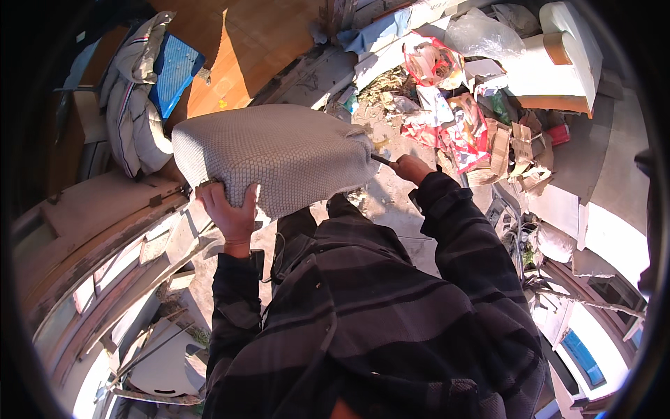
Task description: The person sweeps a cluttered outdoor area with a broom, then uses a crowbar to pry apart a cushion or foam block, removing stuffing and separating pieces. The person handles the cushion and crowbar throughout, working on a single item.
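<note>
Left hand (pixel 229 214) is gripping grey cushion (pixel 269 153), near left; right hand (pixel 412 170) is clutching dark rod (pixel 380 160). Likely early: cushion's looking mostly intact.

Quantities: two hands (one left hand (pixel 230 215), one right hand (pixel 413 169)), one grey textured cushion (pixel 272 153) and one dark handle (pixel 380 160). Surroundings: one blue panel (pixel 179 73), at least two red-and-white bags (pixel 469 127). Cardboard pieces (pixel 523 143): several, exact count indeterminate.
</note>
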Tool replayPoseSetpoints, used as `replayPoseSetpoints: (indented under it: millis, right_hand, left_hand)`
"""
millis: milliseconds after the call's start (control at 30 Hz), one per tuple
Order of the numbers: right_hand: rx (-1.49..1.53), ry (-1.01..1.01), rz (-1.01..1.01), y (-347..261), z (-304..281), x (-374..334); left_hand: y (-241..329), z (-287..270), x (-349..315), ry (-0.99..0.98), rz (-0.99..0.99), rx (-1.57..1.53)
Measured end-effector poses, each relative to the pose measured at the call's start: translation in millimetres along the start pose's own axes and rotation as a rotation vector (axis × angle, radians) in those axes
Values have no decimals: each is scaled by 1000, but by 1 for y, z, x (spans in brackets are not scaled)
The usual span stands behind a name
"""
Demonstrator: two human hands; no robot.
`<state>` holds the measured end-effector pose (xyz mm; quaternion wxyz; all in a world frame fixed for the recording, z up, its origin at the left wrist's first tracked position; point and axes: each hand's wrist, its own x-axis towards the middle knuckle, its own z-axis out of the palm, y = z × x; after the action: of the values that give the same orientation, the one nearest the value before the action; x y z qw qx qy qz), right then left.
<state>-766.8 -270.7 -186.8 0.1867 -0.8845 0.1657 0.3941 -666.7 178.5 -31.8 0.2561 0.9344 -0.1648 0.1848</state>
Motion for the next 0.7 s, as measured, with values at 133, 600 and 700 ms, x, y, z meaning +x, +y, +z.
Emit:
replayPoseSetpoints:
  millis: [133,600,700]
  right_hand:
    - [-140,-79,122,86,-55,-55]
    - [85,-51,-120,102,-53,-54]
    - [89,-85,-13,134,-32,-62]
  left_hand:
    - [-1,1,-8,9,13,7]
    - [-22,-8,-28,48,-36,-48]
    - [-31,-17,-45,9,-130,-104]
